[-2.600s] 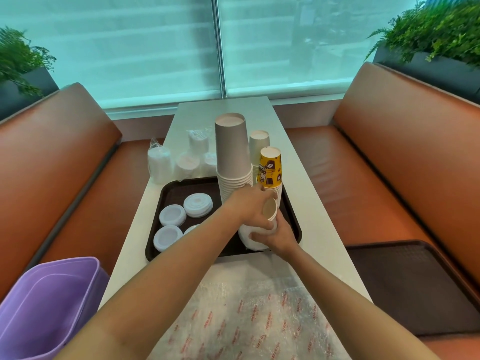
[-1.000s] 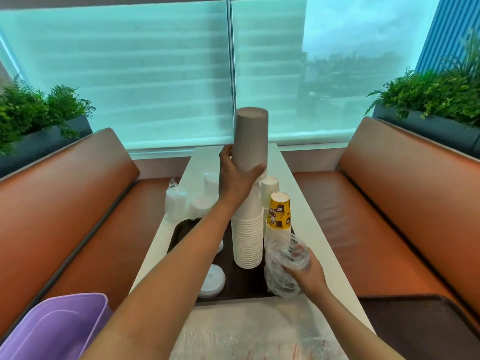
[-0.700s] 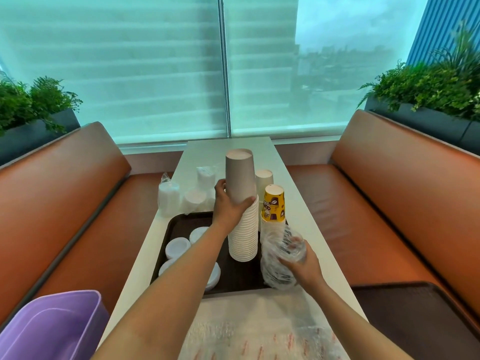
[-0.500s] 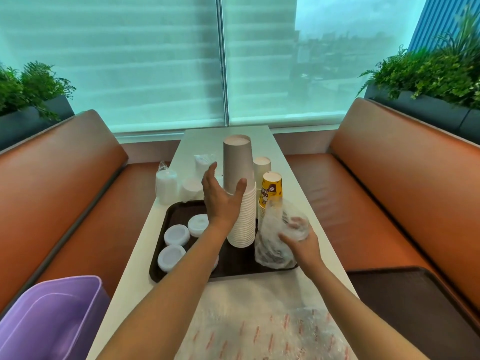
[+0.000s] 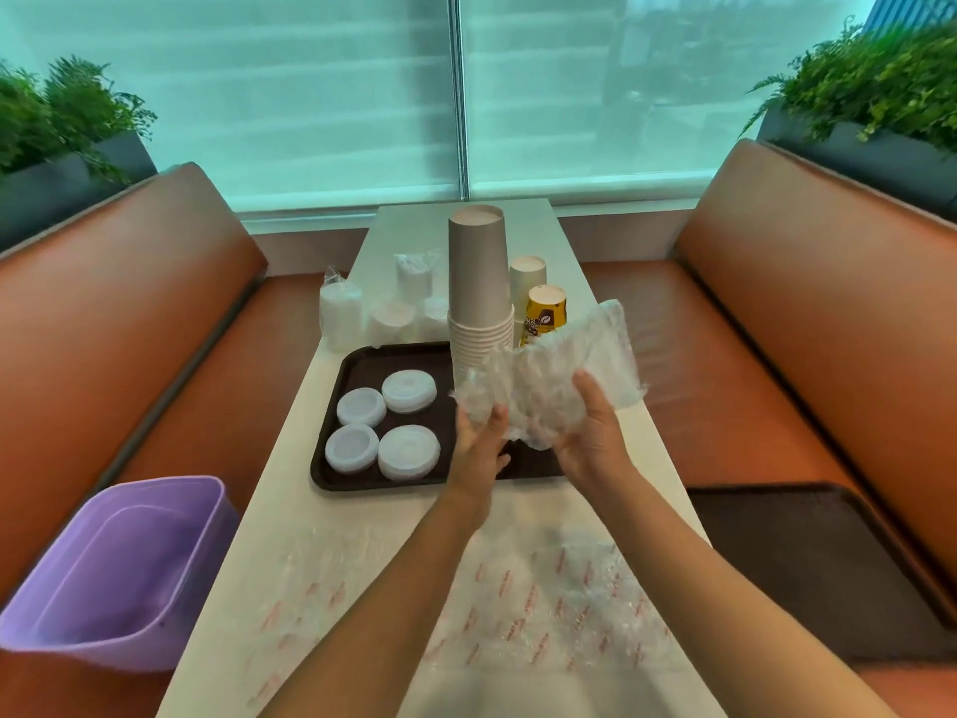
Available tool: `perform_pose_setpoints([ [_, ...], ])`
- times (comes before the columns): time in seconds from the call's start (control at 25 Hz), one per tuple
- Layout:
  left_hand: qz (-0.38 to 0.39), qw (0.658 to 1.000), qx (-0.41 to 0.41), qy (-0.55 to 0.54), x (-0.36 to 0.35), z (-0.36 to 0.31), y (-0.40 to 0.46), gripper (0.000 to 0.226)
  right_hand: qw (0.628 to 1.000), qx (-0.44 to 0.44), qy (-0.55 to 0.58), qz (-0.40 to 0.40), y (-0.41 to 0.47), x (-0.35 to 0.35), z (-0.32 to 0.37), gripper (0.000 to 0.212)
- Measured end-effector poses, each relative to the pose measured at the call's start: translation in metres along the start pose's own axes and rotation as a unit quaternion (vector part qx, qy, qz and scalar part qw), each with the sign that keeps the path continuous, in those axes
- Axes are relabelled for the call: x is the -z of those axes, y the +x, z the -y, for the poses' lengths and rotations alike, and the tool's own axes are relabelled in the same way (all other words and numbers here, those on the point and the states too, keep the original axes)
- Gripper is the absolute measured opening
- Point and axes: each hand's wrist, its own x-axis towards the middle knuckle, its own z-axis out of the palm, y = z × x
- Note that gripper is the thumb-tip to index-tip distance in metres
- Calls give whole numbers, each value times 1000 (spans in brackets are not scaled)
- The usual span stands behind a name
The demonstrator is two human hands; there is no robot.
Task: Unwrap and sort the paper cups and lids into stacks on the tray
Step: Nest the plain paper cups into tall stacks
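Note:
A dark tray (image 5: 362,362) on the white table holds several white lid stacks (image 5: 386,424) at its left. A tall stack of grey paper cups (image 5: 479,292) stands upside down on it. Behind that are a yellow printed cup stack (image 5: 546,313) and a smaller white one (image 5: 527,274). Above the tray's right front, both hands hold a crumpled clear plastic wrapper (image 5: 559,375). My right hand (image 5: 590,432) grips its lower right part. My left hand (image 5: 479,443) pinches its left edge. Nothing shows inside the wrapper.
Wrapped packs of lids and cups (image 5: 380,308) wait behind the tray. Printed plastic wrap (image 5: 518,598) lies on the near table. A purple bin (image 5: 111,572) sits on the left bench, a second dark tray (image 5: 823,567) on the right bench. Planters flank the window.
My left hand let go of the grey cup stack and came over to the wrapper. The wrapper, held by my right hand alone before, is lifted and spread between both hands.

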Motion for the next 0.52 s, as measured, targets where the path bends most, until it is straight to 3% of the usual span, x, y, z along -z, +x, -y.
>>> perform_pose_setpoints([
  [0.12, -106, 993, -4, -50, -12, -6, 5, 27, 995, -34, -93, 12, -11, 13, -8, 52],
  [0.16, -139, 989, -5, -44, -12, -8, 6, 19, 994, -44, -100, 25, -15, 19, -5, 57],
  [0.24, -160, 986, -13, -35, -8, -12, 5, 19, 994, -61, -70, 49, -20, 30, 10, 62],
  [0.32, -161, 987, -25, 13, -2, -15, 2, 29, 996, -55, -58, 44, -18, 46, 28, 33],
  [0.4, -149, 986, -37, 58, -1, -15, -3, 39, 993, -44, -106, -7, -9, 60, 41, 10],
  [0.52, -175, 980, -61, 74, 6, -18, -5, 42, 990, -46, -101, -88, 9, 82, 48, 7],
])
